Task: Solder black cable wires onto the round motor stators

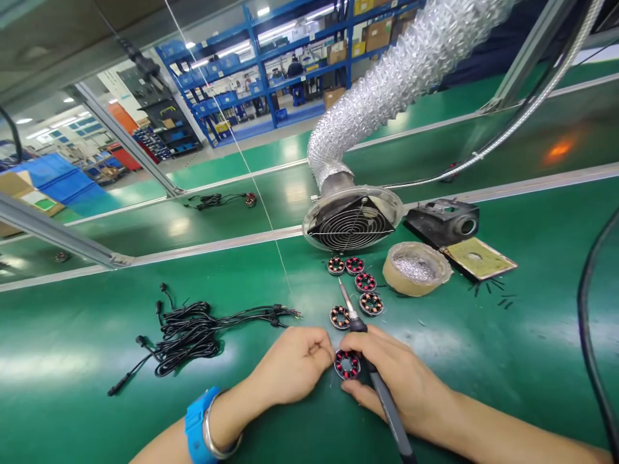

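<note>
My right hand [399, 377] is closed round a soldering iron [382, 386], whose metal tip points up and away from me. Its index finger and thumb also span a small motor stator [347, 365] with red windings, lying on the green bench. Close against the stator's left side is my left hand [302, 361], with fingers curled in; whatever it pinches is hidden. Just beyond are several more stators, one with copper windings [340, 316] and one with red windings [365, 282]. A bundle of black cables [193, 335] lies to the left, bare wire ends toward my left hand.
A round fume extractor grille [353, 225] on a silver duct [382, 96] stands behind the stators. A tape-wrapped bowl [416, 269], a black soldering iron stand [445, 222] and a yellow sponge tray [478, 258] are right. A thin line [251, 174] hangs across the view.
</note>
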Tool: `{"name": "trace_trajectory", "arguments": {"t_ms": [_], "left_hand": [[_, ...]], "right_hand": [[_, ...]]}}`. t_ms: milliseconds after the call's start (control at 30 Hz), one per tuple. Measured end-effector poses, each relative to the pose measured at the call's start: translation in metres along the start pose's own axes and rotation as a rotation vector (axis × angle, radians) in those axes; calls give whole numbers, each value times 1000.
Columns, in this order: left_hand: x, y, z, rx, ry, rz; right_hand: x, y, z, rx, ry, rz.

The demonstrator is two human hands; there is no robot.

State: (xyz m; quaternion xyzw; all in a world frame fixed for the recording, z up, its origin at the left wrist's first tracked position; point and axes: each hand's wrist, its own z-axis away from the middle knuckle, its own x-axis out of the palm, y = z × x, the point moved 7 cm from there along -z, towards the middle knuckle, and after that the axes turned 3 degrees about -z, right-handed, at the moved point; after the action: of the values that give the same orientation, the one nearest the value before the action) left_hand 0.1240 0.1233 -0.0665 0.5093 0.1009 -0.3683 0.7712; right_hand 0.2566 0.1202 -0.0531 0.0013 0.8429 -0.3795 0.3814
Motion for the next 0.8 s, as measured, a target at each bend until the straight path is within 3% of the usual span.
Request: {"name": "trace_trajectory", "arguments": {"t_ms": [100,300,467,533,667,800], "left_hand": [[-3,-4,-4,4,7,70],[-4,3,-5,6,7,-55],[3,-5,-14,-71,-103,318],[2,-9,-15,-105,-123,365],[-1,-12,-9,-91,-137,297],[8,-13,-3,-84,-203,182]], "right_hand": [[-1,-1,0,5,17,-7],[-6,-5,-1,-21,44,-42],[-5,-3,0,-21,15,-60],[-4,-1,1,-16,-8,-77],[-4,0,2,-15,-37,-83],[-6,-1,0,-18,-51,-104]]}}
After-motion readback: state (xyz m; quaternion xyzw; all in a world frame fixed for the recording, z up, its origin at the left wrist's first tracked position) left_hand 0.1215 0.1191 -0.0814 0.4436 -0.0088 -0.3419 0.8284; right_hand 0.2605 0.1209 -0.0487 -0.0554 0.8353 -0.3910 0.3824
